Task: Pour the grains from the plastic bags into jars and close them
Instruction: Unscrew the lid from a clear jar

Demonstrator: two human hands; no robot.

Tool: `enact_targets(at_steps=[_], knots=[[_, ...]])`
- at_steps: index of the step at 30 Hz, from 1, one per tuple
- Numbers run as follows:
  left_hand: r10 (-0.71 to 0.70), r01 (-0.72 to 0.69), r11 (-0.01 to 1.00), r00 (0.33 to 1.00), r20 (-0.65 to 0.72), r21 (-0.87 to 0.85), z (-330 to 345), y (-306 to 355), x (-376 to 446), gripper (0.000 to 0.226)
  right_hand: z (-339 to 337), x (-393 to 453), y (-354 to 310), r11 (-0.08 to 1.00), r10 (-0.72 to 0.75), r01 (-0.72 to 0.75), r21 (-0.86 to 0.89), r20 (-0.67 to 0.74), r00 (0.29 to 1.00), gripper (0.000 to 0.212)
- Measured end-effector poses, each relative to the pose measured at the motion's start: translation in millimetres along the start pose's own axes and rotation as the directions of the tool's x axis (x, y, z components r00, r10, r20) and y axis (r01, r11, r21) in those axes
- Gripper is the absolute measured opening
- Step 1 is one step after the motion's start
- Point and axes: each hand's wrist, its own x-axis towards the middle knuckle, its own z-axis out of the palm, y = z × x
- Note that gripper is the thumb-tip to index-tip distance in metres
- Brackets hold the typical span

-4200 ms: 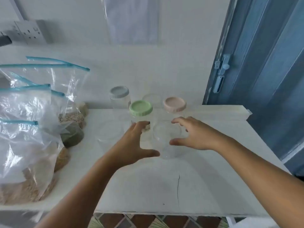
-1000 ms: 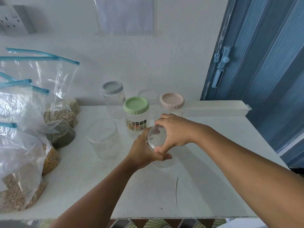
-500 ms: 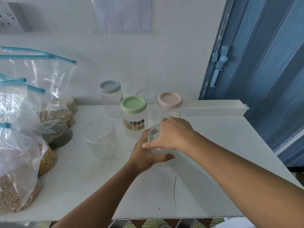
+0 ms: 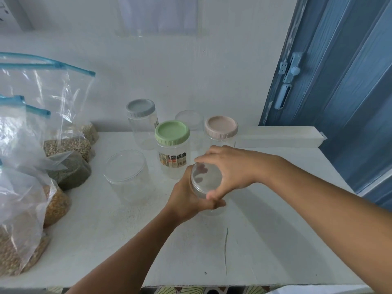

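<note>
Though crowded: six jars [image 4: 209, 187]; four grain bags [image 4: 63, 145].

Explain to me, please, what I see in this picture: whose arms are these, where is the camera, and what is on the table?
No machine here: a person wears the camera on the head, looking down at their own arms. The left hand grips a clear jar on the white table; the right hand holds its clear lid. Behind stand jars with a green lid, a grey lid and a pink lid, plus other clear jars. At the left, plastic bags of grains.
</note>
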Motion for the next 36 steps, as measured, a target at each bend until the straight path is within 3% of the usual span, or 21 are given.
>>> enact_targets(at_steps=[3, 7, 12, 17, 22, 25, 29, 32, 34, 36], knots=[[0.021, -0.021, 0.999, 1.0, 0.007, -0.04, -4, 0, 2, 0.117, -3, -6, -1, 0.996, 0.093, -0.093, -0.009, -0.02, 0.995, 0.116], [-0.005, 0.007, 0.996, 1.0, 0.022, -0.092, -16, 7, 2, 0.133, 8, -4, -10, 0.97, 0.222, -0.231, -0.079, -0.107, 0.969, 0.104], [0.014, -0.014, 0.999, 1.0, -0.007, -0.045, -16, 8, 0, 0.116, 8, -2, -9, 0.985, 0.173, -0.173, 0.003, -0.036, 0.984, 0.098], [0.028, -0.029, 0.999, 0.999, -0.044, -0.02, -14, 10, -2, 0.114, -5, -1, -6, 0.985, 0.155, -0.161, 0.058, 0.097, 0.983, 0.112], [0.011, -0.011, 1.0, 1.0, -0.026, -0.026, -13, 11, -2, 0.114, 5, 2, -20, 0.967, 0.232, -0.241, -0.085, -0.097, 0.968, 0.107], [0.006, -0.006, 1.0, 0.999, -0.032, -0.01, -12, 11, -1, 0.112, 1, 4, -23, 0.98, 0.174, -0.178, -0.093, -0.049, 0.984, 0.089], [0.002, -0.002, 1.0, 0.999, -0.039, 0.0, -13, 11, -1, 0.111, -9, 3, -18, 0.985, 0.161, -0.157, -0.071, 0.06, 0.985, 0.099], [-0.005, 0.005, 1.0, 1.0, -0.031, 0.003, -13, 11, -1, 0.109, -2, 3, -19, 0.969, 0.22, -0.222, -0.111, -0.031, 0.975, 0.108], [-0.011, 0.011, 1.0, 1.0, -0.021, 0.002, -13, 13, -1, 0.11, 2, 4, -22, 0.966, 0.208, -0.218, -0.137, -0.084, 0.975, 0.099], [-0.016, 0.016, 1.0, 1.0, -0.02, 0.007, -13, 14, -1, 0.111, -2, 5, -24, 0.976, 0.165, -0.17, -0.133, -0.051, 0.985, 0.086]])
